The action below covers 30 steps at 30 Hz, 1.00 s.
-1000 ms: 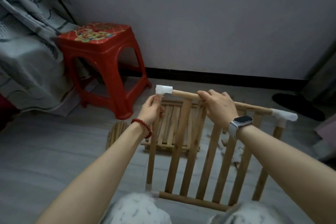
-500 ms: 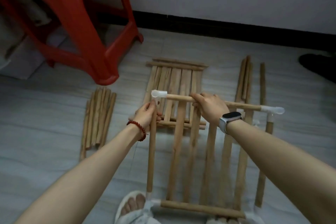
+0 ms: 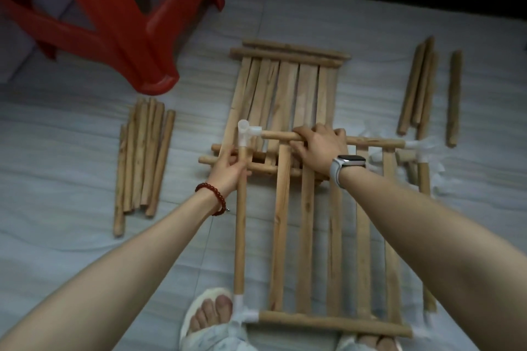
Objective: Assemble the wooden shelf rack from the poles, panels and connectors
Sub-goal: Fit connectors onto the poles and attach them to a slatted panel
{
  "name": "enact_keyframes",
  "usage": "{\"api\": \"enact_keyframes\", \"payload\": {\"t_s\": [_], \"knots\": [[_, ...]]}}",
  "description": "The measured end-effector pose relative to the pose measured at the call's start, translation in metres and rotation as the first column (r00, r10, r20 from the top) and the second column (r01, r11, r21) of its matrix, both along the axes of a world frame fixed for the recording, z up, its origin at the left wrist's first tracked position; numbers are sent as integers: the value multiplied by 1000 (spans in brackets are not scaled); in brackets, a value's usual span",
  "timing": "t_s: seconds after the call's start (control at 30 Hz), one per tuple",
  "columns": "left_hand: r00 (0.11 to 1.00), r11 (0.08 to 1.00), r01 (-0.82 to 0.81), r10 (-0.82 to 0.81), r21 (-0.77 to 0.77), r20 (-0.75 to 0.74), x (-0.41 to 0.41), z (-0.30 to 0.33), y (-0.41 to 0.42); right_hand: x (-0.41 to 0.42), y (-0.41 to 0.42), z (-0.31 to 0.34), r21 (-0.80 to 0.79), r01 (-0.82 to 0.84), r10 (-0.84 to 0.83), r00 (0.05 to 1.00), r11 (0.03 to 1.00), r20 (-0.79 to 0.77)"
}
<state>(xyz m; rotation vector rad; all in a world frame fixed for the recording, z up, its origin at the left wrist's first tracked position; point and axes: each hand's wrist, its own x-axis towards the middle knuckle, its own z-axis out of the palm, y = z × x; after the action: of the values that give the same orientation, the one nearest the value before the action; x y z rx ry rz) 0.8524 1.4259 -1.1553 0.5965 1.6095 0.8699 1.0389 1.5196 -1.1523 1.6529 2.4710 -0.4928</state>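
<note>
I hold a slatted wooden panel (image 3: 305, 236) upright in front of me, framed by poles and white plastic corner connectors. My left hand (image 3: 228, 171) grips the left side pole (image 3: 240, 231) just under the top-left connector (image 3: 246, 134). My right hand (image 3: 319, 148) is closed over the panel's top rail (image 3: 370, 140). A second connector (image 3: 422, 148) caps the top right corner, and another (image 3: 242, 313) sits at the bottom left by my foot. Further slatted panels (image 3: 288, 88) lie flat on the floor behind.
A bundle of loose poles (image 3: 142, 162) lies on the floor at left, and more poles (image 3: 422, 85) lie at right. A red plastic stool (image 3: 119, 25) stands at the upper left. My feet in white slippers (image 3: 211, 319) are at the bottom edge. A dark baseboard runs along the wall.
The view has tilted down from the wall to the floor. Both hands keep their hold on the panel frame, which now stands lower and closer to my feet.
</note>
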Motion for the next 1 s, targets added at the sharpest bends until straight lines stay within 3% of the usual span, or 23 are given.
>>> {"api": "enact_keyframes", "payload": {"t_s": [0.1, 0.23, 0.37, 0.43, 0.53, 0.8, 1.0], "knots": [[994, 987, -103, 98, 123, 44, -8, 20, 24, -10, 2, 8, 93, -49, 46, 998, 994, 42], [976, 968, 82, -30, 236, -216, -3, 41, 36, -22, 2, 20, 212, -89, 89, 996, 973, 10], [949, 928, 175, -71, 330, -306, 1, 49, 37, -22, 0, 27, 187, -135, 145, 989, 973, -38], [900, 885, 315, -164, 342, -404, 6, 54, 36, -22, -4, 27, 165, -170, 185, 980, 971, -78], [777, 840, 436, -169, 323, -607, 3, 57, 37, -16, -2, 31, 193, -192, 217, 969, 962, -118], [510, 770, 604, -173, 207, -843, -6, 77, 42, -15, 0, 53, 187, -270, 277, 961, 945, -15], [487, 669, 687, -134, 284, -863, 2, 107, 36, 0, -13, 88, 281, -285, 289, 957, 916, 26]]}}
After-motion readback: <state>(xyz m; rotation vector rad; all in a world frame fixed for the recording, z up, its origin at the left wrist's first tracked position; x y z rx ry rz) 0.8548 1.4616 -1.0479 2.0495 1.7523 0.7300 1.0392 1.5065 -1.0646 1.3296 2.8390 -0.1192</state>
